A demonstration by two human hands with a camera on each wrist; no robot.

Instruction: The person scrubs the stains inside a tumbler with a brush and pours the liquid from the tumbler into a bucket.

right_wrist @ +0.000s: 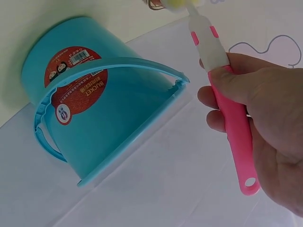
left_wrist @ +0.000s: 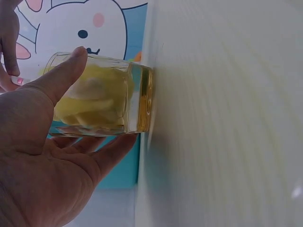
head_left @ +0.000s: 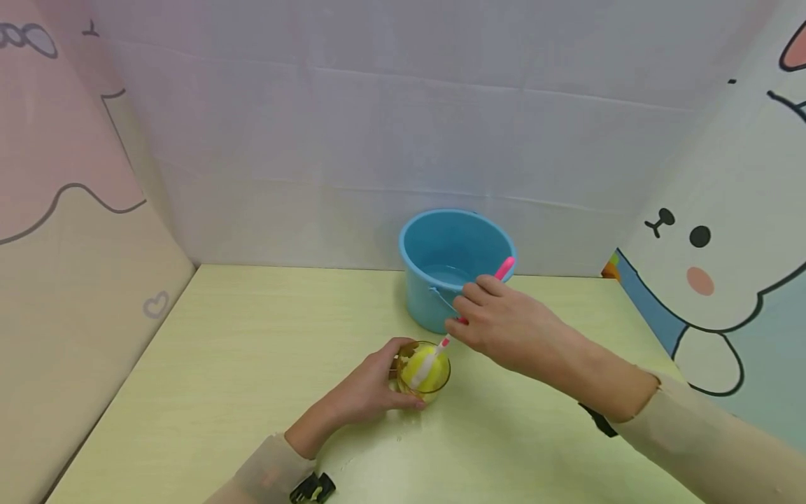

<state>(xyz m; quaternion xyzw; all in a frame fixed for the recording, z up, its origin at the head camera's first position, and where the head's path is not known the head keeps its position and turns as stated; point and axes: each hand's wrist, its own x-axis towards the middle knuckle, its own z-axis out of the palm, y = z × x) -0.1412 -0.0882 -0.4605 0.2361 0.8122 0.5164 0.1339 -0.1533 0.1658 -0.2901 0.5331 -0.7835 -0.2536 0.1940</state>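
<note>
On the table, my left hand grips an amber-tinted drinking glass round its side, the thumb on one side and the fingers on the other. Inside the glass sits the yellow-and-white sponge head of a cup brush, visible through the glass wall in the left wrist view. My right hand holds the brush by its pink handle, above and to the right of the glass. The handle slants down leftward into the glass mouth. Most of the sponge is out of sight in the right wrist view.
A blue bucket with a blue carrying handle stands just behind the glass, near the back wall. Its side bears a red label. Cartoon-printed panels rise left and right of the pale yellow table. Small wet marks show near the left forearm.
</note>
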